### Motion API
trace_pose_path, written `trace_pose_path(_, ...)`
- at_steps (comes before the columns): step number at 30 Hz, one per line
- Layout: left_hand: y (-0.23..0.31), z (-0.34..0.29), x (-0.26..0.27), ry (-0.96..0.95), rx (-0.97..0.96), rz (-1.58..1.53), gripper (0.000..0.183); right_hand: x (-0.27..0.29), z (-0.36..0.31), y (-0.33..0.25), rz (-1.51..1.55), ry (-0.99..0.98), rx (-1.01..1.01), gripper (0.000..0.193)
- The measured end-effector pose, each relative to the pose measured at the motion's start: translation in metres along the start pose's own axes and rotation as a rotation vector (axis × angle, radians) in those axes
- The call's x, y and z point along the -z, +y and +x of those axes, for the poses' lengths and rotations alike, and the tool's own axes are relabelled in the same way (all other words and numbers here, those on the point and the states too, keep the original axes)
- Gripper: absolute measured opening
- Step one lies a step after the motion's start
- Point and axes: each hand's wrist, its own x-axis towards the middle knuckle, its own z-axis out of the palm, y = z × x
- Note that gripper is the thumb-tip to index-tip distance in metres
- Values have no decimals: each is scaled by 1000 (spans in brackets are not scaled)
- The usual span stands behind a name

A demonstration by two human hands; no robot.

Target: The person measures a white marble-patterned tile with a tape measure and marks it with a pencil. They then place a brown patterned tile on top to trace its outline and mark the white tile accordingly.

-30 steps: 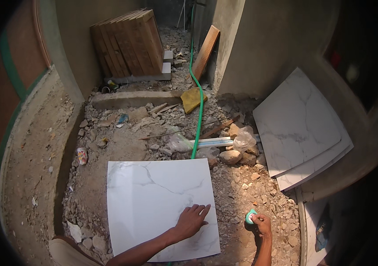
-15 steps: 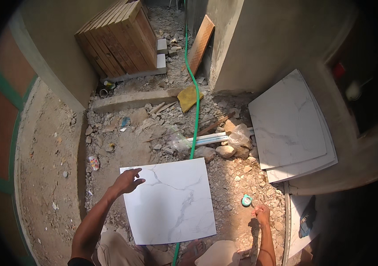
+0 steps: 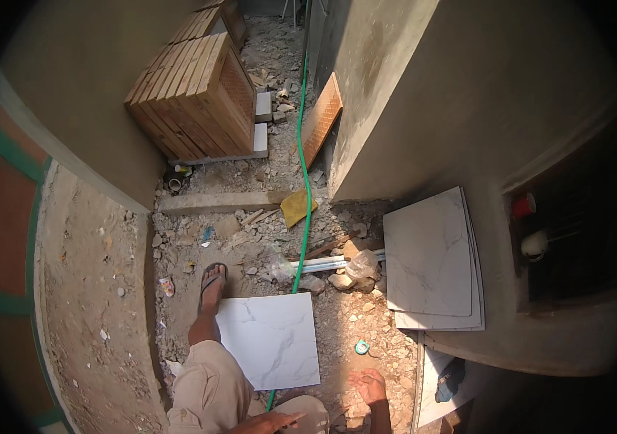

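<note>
A white marble-patterned tile (image 3: 272,336) lies flat on the rubble in front of me, my left foot in a sandal beside its far left corner. My left hand (image 3: 279,421) is low over my lap, just beyond the tile's near edge, fingers stretched to the right; I see nothing in it. To the right of the tile, my right hand (image 3: 371,387) hovers above the ground, fingers loosely bent and apart, holding nothing visible. A small teal tape measure (image 3: 362,347) rests on the gravel just beyond that hand.
A green hose (image 3: 301,137) runs under the tile. More marble tiles (image 3: 428,260) lean against the right wall. Stacked wooden panels (image 3: 193,98) stand far left. White pipes (image 3: 323,266), stones and a yellow cloth (image 3: 295,208) lie ahead. A concrete ledge (image 3: 229,202) crosses behind.
My left hand has left the tile's far left corner and come back to my lap. My left foot has stepped forward beside the tile. The right hand remains near the tape measure.
</note>
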Motion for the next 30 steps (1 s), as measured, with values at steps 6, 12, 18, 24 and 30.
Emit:
trace_pose_path(6, -40, 109, 171, -201, 50, -300, 61, -292, 143, -190, -602, 8, 380, 12)
trace_pose_path(12, -146, 243, 287, 155, 269, -163, 49, -593, 343, -339, -1475, 254, 1284, 34)
trace_pose_path(18, -169, 256, 335, 49, 342, -181, 52, -715, 509, -403, -2112, 847, 1104, 43)
trace_pose_path(24, -163, 279, 374, 92, 395, -317, 49, -714, 546, -390, -1885, 1082, 1128, 62)
trace_pose_path(30, -174, 286, 362, 319, 278, -376, 44, -744, 542, -396, -1675, 1180, 965, 51)
